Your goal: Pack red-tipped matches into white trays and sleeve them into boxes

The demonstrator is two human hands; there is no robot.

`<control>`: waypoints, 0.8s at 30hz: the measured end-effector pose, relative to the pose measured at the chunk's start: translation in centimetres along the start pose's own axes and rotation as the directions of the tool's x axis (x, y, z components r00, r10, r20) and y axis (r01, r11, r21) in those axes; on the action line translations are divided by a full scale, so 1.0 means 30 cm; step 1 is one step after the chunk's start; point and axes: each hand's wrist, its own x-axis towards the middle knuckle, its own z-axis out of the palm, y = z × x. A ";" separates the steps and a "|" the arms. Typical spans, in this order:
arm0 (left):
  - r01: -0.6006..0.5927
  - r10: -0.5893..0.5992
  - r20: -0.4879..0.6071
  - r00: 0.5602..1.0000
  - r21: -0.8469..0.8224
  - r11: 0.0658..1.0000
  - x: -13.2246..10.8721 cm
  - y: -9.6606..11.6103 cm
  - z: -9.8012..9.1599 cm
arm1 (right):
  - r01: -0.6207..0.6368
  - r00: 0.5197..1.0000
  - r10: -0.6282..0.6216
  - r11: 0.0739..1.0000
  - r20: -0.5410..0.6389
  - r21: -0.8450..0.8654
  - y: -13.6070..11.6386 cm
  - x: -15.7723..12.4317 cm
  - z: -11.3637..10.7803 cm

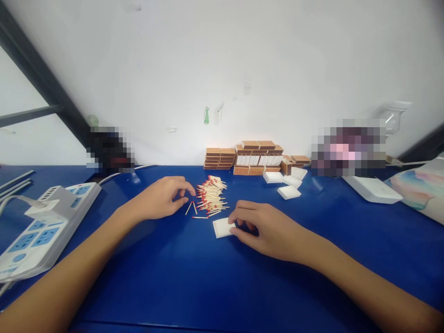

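A loose pile of red-tipped matches (212,196) lies on the blue table in front of me. Just left of the pile is my left hand (166,198), its thumb and fingers apart and nothing visible between them. A few single matches (200,217) lie near its fingertips. Below the pile, my right hand (260,226) pinches the right end of a white matchbox tray (222,227) with thumb and fingers. That tray rests on the table, and its right end is partly hidden by the fingers.
Stacked brown matchboxes (258,159) stand against the wall, with several white trays (289,192) to their right. A power strip (52,231) with a plugged-in adapter lies at left. At right are a white box (373,188) and a colourful bag (421,187). Two areas are blurred.
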 end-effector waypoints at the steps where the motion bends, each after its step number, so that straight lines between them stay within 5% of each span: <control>1: -0.033 0.033 0.016 0.999 -0.014 0.999 -0.001 -0.005 -0.003 | 0.001 1.000 -0.001 1.000 -0.010 0.000 0.001 0.000 0.001; 6: -0.089 0.099 0.110 0.989 -0.097 0.991 -0.001 -0.017 0.001 | 0.008 0.999 -0.008 1.000 -0.033 0.005 0.009 0.001 0.003; 24: -0.105 0.109 0.120 0.987 -0.040 0.994 -0.002 -0.020 0.013 | -0.019 1.000 0.019 1.000 -0.014 -0.003 0.011 0.005 0.000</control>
